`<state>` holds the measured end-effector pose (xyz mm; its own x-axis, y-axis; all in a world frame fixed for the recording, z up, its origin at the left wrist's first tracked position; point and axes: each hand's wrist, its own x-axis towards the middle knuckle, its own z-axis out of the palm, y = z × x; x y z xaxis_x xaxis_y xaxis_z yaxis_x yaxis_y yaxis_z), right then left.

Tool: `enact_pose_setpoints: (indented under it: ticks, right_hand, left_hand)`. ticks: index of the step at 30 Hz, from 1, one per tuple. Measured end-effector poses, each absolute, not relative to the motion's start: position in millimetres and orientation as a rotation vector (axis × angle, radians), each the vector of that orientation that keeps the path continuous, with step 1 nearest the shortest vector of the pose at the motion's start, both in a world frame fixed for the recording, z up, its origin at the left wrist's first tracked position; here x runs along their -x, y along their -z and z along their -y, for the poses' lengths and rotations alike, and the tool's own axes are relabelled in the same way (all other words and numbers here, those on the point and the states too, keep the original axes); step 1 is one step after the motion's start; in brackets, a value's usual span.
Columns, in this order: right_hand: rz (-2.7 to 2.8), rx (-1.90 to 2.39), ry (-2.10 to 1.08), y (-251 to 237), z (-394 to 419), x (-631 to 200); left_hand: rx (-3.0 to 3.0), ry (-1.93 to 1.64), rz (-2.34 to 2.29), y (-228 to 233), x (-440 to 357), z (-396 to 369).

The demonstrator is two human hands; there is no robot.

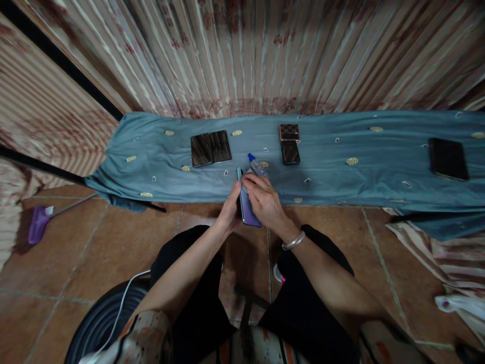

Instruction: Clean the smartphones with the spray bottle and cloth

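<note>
**Steady hold at the edge of the cloth**

The blue cloth carries an open dark folding device, laid flat, perhaps for stability. Over its near edge, the left hand is clamped on the purple phone, probably to steady it. The right hand has its fingers bent together; whether they grip something, I cannot tell. The phone lies between left thumb and right fingers. Just beyond them is a blue-capped bottle.

Striped curtain hangs behind; on brown floor tiles, probably a purple broom
</note>
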<state>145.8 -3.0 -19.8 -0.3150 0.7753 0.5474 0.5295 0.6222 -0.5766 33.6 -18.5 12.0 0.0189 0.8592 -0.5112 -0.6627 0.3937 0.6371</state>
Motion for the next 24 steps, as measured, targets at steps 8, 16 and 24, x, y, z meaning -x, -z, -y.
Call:
enact_pose_setpoints:
  ticks: [8,16,24]
  right_hand:
    - [2.011,0.869,-0.409,8,31,-139]
    - [2.013,0.746,-0.373,4,46,-138]
    - [2.065,0.862,-0.354,14,36,-149]
  left_hand:
    - [-0.199,-1.177,-1.104,-13,-24,7]
    - [-0.228,-1.194,-1.077,-13,-13,2]
    - [-0.229,-1.135,-0.973,-14,-14,6]
